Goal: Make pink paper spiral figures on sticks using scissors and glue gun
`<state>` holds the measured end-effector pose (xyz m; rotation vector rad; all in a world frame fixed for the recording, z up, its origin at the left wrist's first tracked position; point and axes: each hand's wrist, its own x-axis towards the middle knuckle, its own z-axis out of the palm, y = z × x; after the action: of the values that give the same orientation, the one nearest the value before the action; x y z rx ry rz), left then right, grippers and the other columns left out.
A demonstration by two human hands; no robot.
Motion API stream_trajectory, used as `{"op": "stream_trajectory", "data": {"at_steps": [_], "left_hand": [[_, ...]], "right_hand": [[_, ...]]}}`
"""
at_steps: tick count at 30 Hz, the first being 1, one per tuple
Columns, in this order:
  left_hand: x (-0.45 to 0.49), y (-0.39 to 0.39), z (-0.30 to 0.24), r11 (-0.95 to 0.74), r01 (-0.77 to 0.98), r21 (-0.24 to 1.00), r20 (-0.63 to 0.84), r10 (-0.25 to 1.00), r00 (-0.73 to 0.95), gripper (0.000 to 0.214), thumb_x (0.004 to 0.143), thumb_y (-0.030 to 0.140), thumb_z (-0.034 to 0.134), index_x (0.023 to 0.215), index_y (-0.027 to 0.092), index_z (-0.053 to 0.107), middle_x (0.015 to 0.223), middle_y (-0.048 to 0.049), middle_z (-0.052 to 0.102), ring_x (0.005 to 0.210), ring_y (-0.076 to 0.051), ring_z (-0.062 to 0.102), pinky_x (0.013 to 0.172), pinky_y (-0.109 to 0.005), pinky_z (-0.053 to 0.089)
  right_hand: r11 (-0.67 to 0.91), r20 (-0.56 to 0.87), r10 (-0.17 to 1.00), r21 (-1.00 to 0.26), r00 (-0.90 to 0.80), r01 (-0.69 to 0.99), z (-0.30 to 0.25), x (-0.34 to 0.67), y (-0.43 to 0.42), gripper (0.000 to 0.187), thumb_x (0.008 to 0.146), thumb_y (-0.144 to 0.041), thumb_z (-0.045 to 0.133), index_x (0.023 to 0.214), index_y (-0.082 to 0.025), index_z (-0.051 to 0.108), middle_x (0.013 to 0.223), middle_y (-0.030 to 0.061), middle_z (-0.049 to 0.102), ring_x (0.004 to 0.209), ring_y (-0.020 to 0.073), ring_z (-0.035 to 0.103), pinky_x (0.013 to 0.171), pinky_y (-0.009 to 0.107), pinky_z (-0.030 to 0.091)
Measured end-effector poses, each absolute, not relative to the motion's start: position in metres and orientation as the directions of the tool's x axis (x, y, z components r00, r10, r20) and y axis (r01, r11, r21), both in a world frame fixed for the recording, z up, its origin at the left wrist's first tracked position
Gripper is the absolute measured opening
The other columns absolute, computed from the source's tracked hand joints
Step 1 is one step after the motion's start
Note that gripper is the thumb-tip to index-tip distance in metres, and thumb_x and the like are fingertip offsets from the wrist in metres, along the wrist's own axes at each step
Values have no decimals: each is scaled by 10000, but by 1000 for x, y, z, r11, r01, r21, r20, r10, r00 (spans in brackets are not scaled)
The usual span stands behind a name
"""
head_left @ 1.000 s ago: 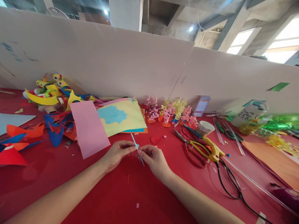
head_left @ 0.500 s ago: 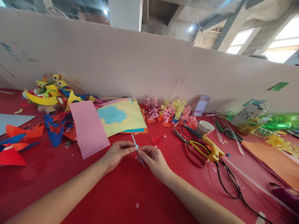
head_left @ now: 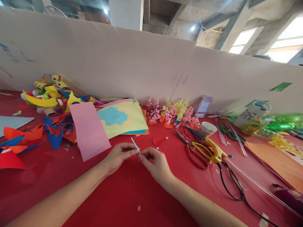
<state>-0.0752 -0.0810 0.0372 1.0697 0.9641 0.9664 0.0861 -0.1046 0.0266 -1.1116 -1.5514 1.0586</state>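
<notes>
A thin light-blue paper strip slants up from between my two hands, above the red table. My left hand pinches it near its lower part with thumb and forefinger. My right hand meets it there, thumb and forefinger closed on its lower end. The fingertips of both hands nearly touch and hide that end. Beyond my left hand lies a pink paper sheet, next to a pale yellow sheet with light-blue paper pieces on it.
Scissors and a yellow glue gun with a black cord lie right, near a paper cup. Curly pink and yellow paper pieces stand along the white partition. Colourful paper crafts crowd the left; orange sheets lie far right.
The strip's lower end, which stuck out below my right fingers, is now hidden. The strip leans more to the left, and my right fingers have shifted on it.
</notes>
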Motion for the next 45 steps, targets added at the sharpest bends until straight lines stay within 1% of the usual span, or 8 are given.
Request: {"op": "stream_trajectory", "data": {"at_steps": [13, 22, 26, 30, 32, 35, 40, 45], "left_hand": [[-76, -83, 38, 143, -120, 982, -106, 955, 278, 81, 636, 245, 752, 642, 181, 702, 625, 17, 607, 653, -117, 524, 671, -240, 422], [-77, -82, 38, 173, -148, 974, -124, 949, 289, 83, 621, 240, 757, 648, 179, 709, 636, -3, 658, 647, -136, 577, 673, -262, 459], [-78, -82, 37, 205, -199, 958, -119, 919, 375, 67, 674, 231, 729, 656, 174, 697, 614, 7, 654, 599, -129, 595, 647, -269, 481], [-77, -82, 38, 226, -200, 953, -118, 889, 442, 132, 708, 269, 701, 655, 153, 671, 587, -3, 645, 558, -157, 615, 628, -317, 506], [-77, -82, 39, 238, -199, 951, -137, 897, 420, 140, 681, 273, 724, 648, 151, 664, 565, 1, 635, 556, -159, 617, 632, -319, 512], [-77, -83, 40, 274, -224, 935, -161, 893, 420, 137, 663, 271, 742, 655, 161, 659, 539, 15, 628, 554, -160, 626, 650, -326, 515], [-77, -85, 38, 286, -273, 918, -131, 871, 474, 88, 720, 242, 707, 678, 169, 680, 561, 14, 650, 597, -132, 632, 699, -277, 494], [-78, -85, 38, 277, -290, 916, -114, 872, 476, 60, 721, 225, 710, 708, 166, 705, 625, -3, 684, 662, -111, 612, 721, -229, 477]], "right_hand": [[247, 208, 962, -939, -177, 239, 30, 85, -108, 148, 780, -250, 533, 684, -180, 622, 615, 13, 630, 567, 134, 567, 549, 235, 446], [230, 173, 955, -945, -239, 234, 32, 84, -110, 218, 822, -287, 504, 689, -177, 638, 645, 35, 663, 580, 147, 595, 554, 243, 446], [184, 127, 955, -962, -268, 200, 31, 84, -111, 251, 844, -337, 486, 721, -174, 632, 646, 36, 659, 586, 145, 593, 531, 233, 427], [132, 101, 936, -989, -336, 72, 32, 85, -110, 332, 849, -443, 472, 706, -176, 608, 625, 21, 621, 573, 127, 550, 557, 237, 421], [70, 71, 920, -997, -385, -18, 33, 86, -108, 366, 827, -499, 491, 701, -173, 600, 613, 8, 592, 560, 115, 514, 563, 234, 412], [-126, -23, 865, -977, -501, -173, 36, 88, -106, 358, 797, -512, 542, 731, -167, 613, 608, -18, 534, 530, 88, 449, 531, 212, 367], [-486, -136, 723, -797, -677, -359, 38, 92, -106, 247, 786, -413, 616, 774, -166, 613, 608, -43, 425, 522, 69, 361, 540, 206, 325], [-615, -130, 653, -666, -746, -423, 36, 94, -104, 180, 815, -331, 611, 791, -153, 601, 604, -50, 355, 523, 67, 292, 527, 198, 289]]}}
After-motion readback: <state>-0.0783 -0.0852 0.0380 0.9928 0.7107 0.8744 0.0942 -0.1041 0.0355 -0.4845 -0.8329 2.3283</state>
